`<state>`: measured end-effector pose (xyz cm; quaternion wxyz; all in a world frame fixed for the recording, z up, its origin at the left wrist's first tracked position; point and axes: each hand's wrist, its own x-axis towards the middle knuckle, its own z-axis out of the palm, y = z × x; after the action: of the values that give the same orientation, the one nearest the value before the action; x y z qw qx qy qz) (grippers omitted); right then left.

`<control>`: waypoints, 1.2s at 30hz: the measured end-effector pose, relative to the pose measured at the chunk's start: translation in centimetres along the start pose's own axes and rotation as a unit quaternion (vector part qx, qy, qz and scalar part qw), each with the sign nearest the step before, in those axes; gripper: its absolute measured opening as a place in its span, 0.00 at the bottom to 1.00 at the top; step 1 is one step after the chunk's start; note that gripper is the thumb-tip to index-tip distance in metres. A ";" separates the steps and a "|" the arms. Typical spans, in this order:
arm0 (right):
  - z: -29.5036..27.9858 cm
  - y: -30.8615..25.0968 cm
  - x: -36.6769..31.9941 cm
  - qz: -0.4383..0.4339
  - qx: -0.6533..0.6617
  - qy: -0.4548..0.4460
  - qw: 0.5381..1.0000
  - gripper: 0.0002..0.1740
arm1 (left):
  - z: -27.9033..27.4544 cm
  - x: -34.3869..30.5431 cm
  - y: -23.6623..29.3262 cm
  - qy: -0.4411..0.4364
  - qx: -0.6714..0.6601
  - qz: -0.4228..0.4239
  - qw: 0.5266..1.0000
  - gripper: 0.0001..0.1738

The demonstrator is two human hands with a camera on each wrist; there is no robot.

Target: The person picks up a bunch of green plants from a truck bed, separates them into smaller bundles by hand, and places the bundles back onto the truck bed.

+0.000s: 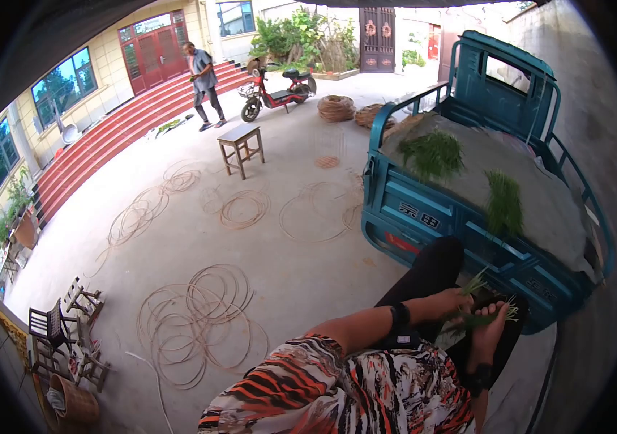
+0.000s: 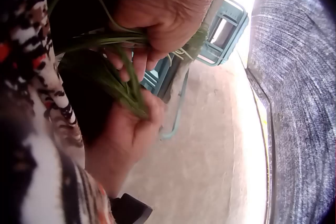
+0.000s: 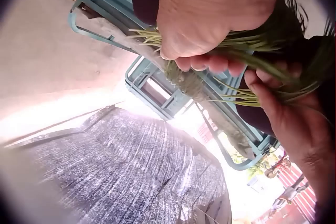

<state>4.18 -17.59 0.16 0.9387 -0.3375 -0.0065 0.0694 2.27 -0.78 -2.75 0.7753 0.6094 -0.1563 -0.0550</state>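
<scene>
Left grip (image 1: pixel 448 304) holds green stalks (image 3: pixel 242 98); right grip (image 1: pixel 489 335) holds stalk bundle (image 3: pixel 150 37). Teal truck (image 1: pixel 442 206) nearby carries two grass heaps (image 1: pixel 433 154).

The held stalks (image 1: pixel 475 281) at four o'clock are green, the truck (image 1: pixel 460 233) at three teal, the shirt (image 1: pixel 348 387) at six streaked orange, black and white.

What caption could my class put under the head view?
Left hand and right hand grip green stalks beside a blue cart in a courtyard.
</scene>
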 end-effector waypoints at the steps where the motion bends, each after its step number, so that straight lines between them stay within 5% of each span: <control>1: -1.1 -1.1 -0.2 -0.015 -0.002 -0.051 0.999 0.15 | 0.5 0.2 -1.0 -0.011 0.033 0.059 0.998 0.15; 2: -1.5 -1.6 0.1 -0.004 -0.004 -0.068 0.998 0.14 | 1.2 -0.2 1.3 0.032 -0.080 -0.089 0.992 0.14; 5: -1.5 -1.7 0.0 0.030 -0.062 0.008 0.998 0.17 | 0.8 0.2 0.5 0.053 -0.066 -0.120 0.989 0.15; 11: 1.0 -0.8 -1.9 0.141 -0.138 -0.019 0.980 0.13 | 1.6 -0.5 3.2 0.014 -0.006 -0.129 0.991 0.15; 17: 0.9 -0.7 -1.9 0.127 -0.146 -0.008 0.981 0.16 | 2.0 -0.6 3.9 -0.005 -0.067 -0.204 0.977 0.16; 29: 1.4 -0.8 -2.1 0.129 -0.177 -0.050 0.974 0.12 | 2.0 -0.8 3.9 -0.058 -0.045 -0.188 0.979 0.18; 36: 0.4 0.3 -1.4 0.092 -0.109 -0.035 0.989 0.11 | 1.9 -0.7 4.1 0.017 -0.093 -0.206 0.974 0.14</control>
<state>2.71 -17.34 0.36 0.8851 -0.4345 -0.0156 0.1661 0.55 -1.33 1.50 0.8034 0.5543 -0.0086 -0.2176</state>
